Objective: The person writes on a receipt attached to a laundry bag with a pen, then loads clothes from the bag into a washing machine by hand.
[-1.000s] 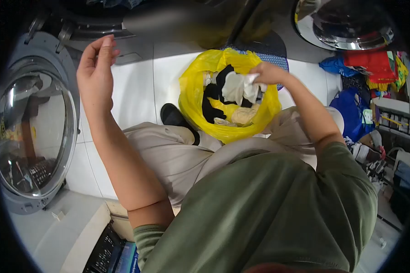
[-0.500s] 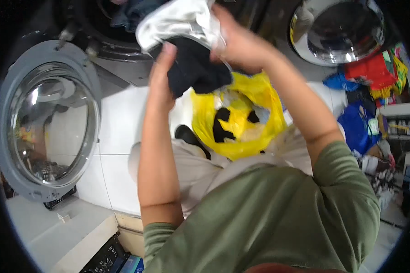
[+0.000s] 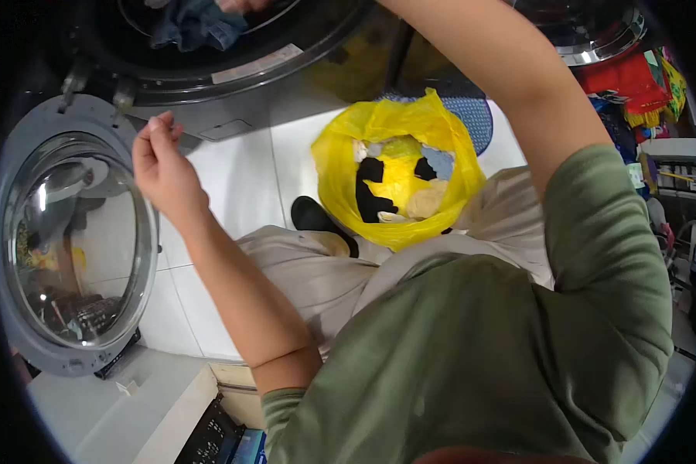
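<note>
My left hand [image 3: 166, 164] is raised beside the open washing machine door [image 3: 153, 216], its fingers curled in against the thumb, with nothing seen in them. My right forearm [image 3: 472, 39] reaches across the top edge. What looks like part of my right hand [image 3: 242, 4] shows over the drum opening, mostly cut off, so its grip is hidden. Beside it in the drum lies a blue denim garment [image 3: 197, 27]. On the floor between my legs stands an open yellow plastic bag [image 3: 332, 162] with black, beige, blue-grey and white cloth items inside.
A second round machine door [image 3: 588, 46] is at the upper right. Colourful packets [image 3: 634, 81] and a shelf [image 3: 673, 147] line the right side. A blue patterned mat [image 3: 475, 124] lies behind the bag on white floor tiles [image 3: 240, 174]. My dark shoe [image 3: 317, 220] is beside the bag.
The white and black garment that both hands held is out of sight. My left hand has moved left and down to beside the door; my right arm has reached further up toward the drum.
</note>
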`<action>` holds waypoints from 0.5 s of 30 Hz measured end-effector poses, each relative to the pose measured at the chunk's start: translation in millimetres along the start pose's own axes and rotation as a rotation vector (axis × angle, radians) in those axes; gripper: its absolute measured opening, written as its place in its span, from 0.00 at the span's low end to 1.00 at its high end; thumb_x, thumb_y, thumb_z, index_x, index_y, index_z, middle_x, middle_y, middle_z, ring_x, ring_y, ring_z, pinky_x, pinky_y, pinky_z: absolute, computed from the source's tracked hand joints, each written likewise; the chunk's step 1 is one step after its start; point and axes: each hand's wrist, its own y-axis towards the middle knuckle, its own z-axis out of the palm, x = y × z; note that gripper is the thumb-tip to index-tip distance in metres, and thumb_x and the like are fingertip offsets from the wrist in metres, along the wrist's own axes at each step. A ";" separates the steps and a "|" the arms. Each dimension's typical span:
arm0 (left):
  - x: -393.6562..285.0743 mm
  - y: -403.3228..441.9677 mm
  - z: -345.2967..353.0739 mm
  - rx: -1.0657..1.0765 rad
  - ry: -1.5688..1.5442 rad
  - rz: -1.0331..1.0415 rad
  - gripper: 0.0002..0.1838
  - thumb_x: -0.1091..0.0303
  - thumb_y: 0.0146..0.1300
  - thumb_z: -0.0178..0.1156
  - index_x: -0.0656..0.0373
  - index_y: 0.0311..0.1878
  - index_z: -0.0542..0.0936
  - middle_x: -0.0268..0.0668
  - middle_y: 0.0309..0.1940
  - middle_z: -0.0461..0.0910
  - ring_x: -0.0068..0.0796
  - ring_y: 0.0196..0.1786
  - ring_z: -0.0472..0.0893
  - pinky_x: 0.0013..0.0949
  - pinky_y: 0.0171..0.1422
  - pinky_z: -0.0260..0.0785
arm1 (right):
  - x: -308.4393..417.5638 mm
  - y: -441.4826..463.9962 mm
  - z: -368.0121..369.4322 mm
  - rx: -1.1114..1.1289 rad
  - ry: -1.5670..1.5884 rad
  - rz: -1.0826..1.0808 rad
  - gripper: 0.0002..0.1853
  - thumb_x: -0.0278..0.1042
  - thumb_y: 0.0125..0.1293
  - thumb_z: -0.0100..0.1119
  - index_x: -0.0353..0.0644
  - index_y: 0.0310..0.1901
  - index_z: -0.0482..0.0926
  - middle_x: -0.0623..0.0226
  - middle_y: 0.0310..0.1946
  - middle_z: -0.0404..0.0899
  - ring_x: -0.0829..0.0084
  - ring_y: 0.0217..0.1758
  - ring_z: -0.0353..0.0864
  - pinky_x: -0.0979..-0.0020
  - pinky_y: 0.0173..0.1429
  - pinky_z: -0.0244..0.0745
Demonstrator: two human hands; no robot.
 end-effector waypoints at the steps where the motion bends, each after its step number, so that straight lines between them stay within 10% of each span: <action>1: -2.8 -1.4 -1.0 0.040 -0.014 -0.025 0.13 0.63 0.71 0.56 0.65 0.41 0.80 0.38 0.38 0.83 0.23 0.39 0.78 0.28 0.49 0.71 | -42.6 -23.7 14.8 0.216 -0.041 0.081 0.21 0.42 0.64 0.63 0.38 0.54 0.78 0.61 0.47 0.82 0.69 0.51 0.79 0.66 0.59 0.72; 5: -6.2 -9.2 11.9 0.187 -0.030 -0.041 0.12 0.66 0.71 0.56 0.67 0.40 0.80 0.38 0.38 0.83 0.23 0.39 0.79 0.26 0.49 0.72 | -272.7 -164.1 79.3 0.724 -0.100 0.585 0.18 0.44 0.63 0.64 0.39 0.47 0.83 0.65 0.41 0.84 0.73 0.41 0.80 0.67 0.48 0.75; 7: -4.6 -12.1 17.5 0.244 0.060 -0.043 0.13 0.66 0.71 0.56 0.68 0.42 0.81 0.39 0.39 0.83 0.24 0.41 0.80 0.27 0.50 0.73 | -428.9 -256.6 94.0 0.940 -0.980 0.574 0.21 0.48 0.61 0.61 0.38 0.47 0.83 0.57 0.47 0.83 0.59 0.46 0.83 0.59 0.50 0.76; 8: -4.9 -14.7 21.4 0.260 0.082 -0.028 0.12 0.66 0.71 0.56 0.68 0.42 0.81 0.39 0.39 0.83 0.23 0.40 0.80 0.26 0.49 0.73 | -355.8 -269.5 82.0 1.009 -1.015 0.816 0.22 0.48 0.62 0.59 0.38 0.49 0.82 0.53 0.48 0.82 0.55 0.48 0.82 0.56 0.51 0.76; 12: -6.7 -18.5 32.9 0.297 0.122 -0.046 0.12 0.67 0.70 0.57 0.69 0.41 0.81 0.37 0.39 0.83 0.21 0.39 0.79 0.24 0.48 0.72 | -420.1 -330.1 7.3 -0.375 -0.842 0.855 0.22 0.45 0.61 0.59 0.44 0.55 0.79 0.50 0.53 0.80 0.51 0.56 0.79 0.58 0.57 0.75; 15: -3.6 -16.4 45.1 0.329 0.155 -0.026 0.11 0.67 0.70 0.58 0.68 0.41 0.81 0.35 0.37 0.84 0.19 0.39 0.79 0.23 0.47 0.72 | -415.2 -326.5 -16.5 -0.455 -0.913 0.725 0.21 0.42 0.60 0.59 0.44 0.54 0.78 0.55 0.53 0.80 0.57 0.57 0.78 0.60 0.61 0.72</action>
